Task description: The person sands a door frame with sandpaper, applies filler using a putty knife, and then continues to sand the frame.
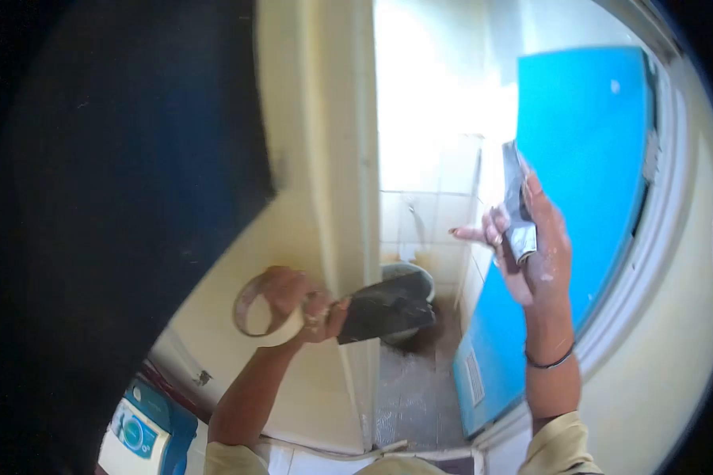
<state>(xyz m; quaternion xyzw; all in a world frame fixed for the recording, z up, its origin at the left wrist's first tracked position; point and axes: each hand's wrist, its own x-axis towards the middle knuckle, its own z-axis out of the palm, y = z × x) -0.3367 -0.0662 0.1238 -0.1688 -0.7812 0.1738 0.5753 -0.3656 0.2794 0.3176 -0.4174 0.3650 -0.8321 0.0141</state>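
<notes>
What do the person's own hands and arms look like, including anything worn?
The left hand and right hand are gloveless. The sleeves are pale yellow, either short or pushed up. A thin dark band circles the right arm, and whitish smudges mark the right hand. Blur hides finer marks on the left.

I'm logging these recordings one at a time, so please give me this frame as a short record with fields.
Left hand: left hand grips a dark sheet; a ring-shaped roll, resembling tape, is around its fingers
Right hand: right hand, raised, holds a dark strip with a pale lower end; material unclear
Wrist: dark band on the right one
Doorway: blue door, standing open
Beyond: tiled wall; bucket partly hidden by the sheet
Lower left: blue-and-white package, label unreadable
</notes>
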